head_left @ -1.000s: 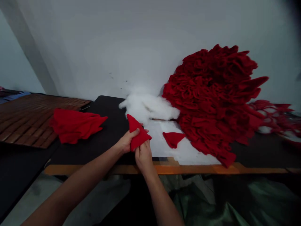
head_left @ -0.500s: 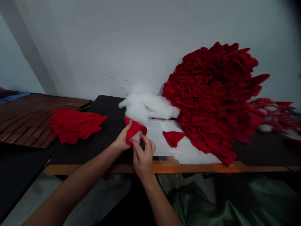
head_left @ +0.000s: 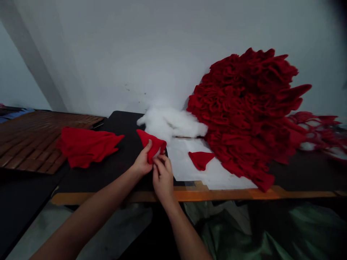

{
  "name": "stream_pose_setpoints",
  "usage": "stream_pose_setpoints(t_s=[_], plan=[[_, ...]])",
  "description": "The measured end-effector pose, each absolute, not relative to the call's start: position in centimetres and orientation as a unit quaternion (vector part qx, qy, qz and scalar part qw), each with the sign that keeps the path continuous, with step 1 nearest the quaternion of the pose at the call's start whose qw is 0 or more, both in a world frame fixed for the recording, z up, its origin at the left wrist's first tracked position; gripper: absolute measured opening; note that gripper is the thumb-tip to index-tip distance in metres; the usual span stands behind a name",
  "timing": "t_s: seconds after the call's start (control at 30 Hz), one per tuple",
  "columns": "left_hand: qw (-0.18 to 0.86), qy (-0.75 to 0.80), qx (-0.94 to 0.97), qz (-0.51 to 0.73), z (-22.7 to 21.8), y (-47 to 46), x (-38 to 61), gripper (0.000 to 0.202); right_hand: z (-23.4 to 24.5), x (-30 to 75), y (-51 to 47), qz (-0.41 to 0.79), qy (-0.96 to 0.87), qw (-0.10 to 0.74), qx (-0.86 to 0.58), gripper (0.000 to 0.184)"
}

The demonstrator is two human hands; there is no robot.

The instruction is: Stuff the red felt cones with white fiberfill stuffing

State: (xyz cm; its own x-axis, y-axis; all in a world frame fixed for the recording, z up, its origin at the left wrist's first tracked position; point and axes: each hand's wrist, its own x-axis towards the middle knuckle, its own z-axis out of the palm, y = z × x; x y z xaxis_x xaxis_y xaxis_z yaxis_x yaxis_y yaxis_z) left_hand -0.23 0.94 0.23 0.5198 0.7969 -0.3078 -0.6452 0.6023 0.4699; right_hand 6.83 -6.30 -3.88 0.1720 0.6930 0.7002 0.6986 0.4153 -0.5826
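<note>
A small red cone-shaped felt piece point(head_left: 152, 141) is gripped in my left hand point(head_left: 143, 160), its thumb pressed on the near side and its point tilted up to the left. White stuffing point(head_left: 157, 153) shows at the open mouth of the cone. At that mouth, my right hand point(head_left: 163, 177) has its fingers bent together on the stuffing and the rim; some fingertips are hidden. Right of my hands, another red felt cone point(head_left: 201, 159) lies on a white sheet point(head_left: 187, 173). Behind them rests a fluffy heap of white stuffing point(head_left: 173, 124).
A tall pile of red felt pieces point(head_left: 244, 112) leans against the wall at the right, with red-and-white items point(head_left: 311, 130) beyond it. Red cloth pieces point(head_left: 89, 146) lie at the left by a brown slatted mat point(head_left: 35, 141). Orange-brown tape point(head_left: 225, 195) runs along the table's front edge.
Both hands have shifted slightly left with the red cone, which has turned so its point shows more. Less of the white stuffing is visible at its mouth.
</note>
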Motion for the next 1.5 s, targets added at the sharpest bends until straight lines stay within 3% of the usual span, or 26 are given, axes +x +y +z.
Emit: stream_pose_setpoints(t_s=[0.27,0.43,0.73,0.9,1.2,1.3,1.4,1.5], plan=[[0.809,0.224,0.228,0.494,-0.5,0.4,0.3,0.027,-3.1,8.4,-6.2,0.199,-0.455,0.674,-0.547,0.023],[0.813,0.192,0.227,0.500,-1.0,0.2,0.5,0.030,-3.0,7.5,-5.8,0.080,-0.545,0.627,-0.551,0.032],[0.840,0.127,0.254,0.463,-1.1,-0.5,0.6,0.045,-2.5,8.4,-4.4,0.020,-0.667,0.522,-0.531,0.055],[0.854,0.134,0.240,0.441,-0.9,-0.4,0.5,0.044,-3.7,8.6,-4.5,-0.045,-0.703,0.487,-0.516,0.063],[0.873,0.163,0.193,0.417,-0.4,-0.2,0.4,0.038,-4.3,8.3,-4.4,-0.101,-0.736,0.460,-0.486,0.052],[0.875,0.172,0.173,0.418,-0.3,0.2,0.1,0.038,-4.3,7.8,-5.6,-0.093,-0.691,0.499,-0.514,0.046],[0.876,0.193,0.169,0.408,-0.2,0.4,0.0,0.042,-4.2,7.2,-6.6,-0.040,-0.606,0.564,-0.560,0.037],[0.866,0.219,0.168,0.418,-0.4,0.4,0.1,0.040,-3.7,6.7,-6.3,0.086,-0.534,0.611,-0.578,0.035]])
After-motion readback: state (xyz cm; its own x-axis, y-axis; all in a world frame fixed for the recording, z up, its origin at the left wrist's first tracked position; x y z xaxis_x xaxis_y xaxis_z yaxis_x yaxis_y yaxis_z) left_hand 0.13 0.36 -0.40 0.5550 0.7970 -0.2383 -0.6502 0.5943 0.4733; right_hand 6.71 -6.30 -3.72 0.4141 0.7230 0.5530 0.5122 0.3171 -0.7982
